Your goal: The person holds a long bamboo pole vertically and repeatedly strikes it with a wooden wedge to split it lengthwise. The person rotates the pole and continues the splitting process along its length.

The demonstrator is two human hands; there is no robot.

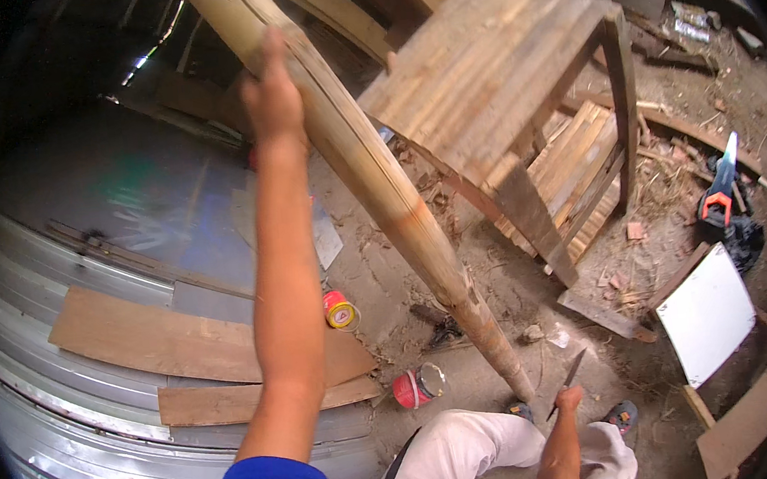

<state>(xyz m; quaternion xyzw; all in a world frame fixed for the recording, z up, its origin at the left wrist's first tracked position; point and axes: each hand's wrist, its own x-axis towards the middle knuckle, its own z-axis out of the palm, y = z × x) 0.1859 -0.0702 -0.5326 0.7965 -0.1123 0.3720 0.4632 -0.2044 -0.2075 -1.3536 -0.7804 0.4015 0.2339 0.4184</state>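
Head view: your left hand (pixel 274 102) grasps the wooden pole (pixel 378 180) near its top in the picture, thumb laid along the wood, the other fingers mostly hidden; your right hand (pixel 568 398) is clenched around a knife (pixel 577 367), its blade pointing up and away beside the pole's foot. The pole slants across your view, its lower end on the dirt floor (pixel 484 370) by your left shoe (pixel 520 409); it is pale and smooth higher up, split lengthwise, with an orange-brown patch midway and a rougher, darker foot. Close on its right, a slatted wooden table (pixel 487 72) crowds your space. To its left are a red tin with a yellow end (pixel 340 310), whose small dark mark you can't read, and a red tin with a grey end (pixel 412 388). Farther left, brown planks (pixel 163 344) lie over ribbed metal sheets (pixel 42 429), and a dark panel (pixel 144 198) bears illegible green and white marks. Far right, you have a white board (pixel 707 315) and an orange-handled handsaw (pixel 725 171) among scraps.
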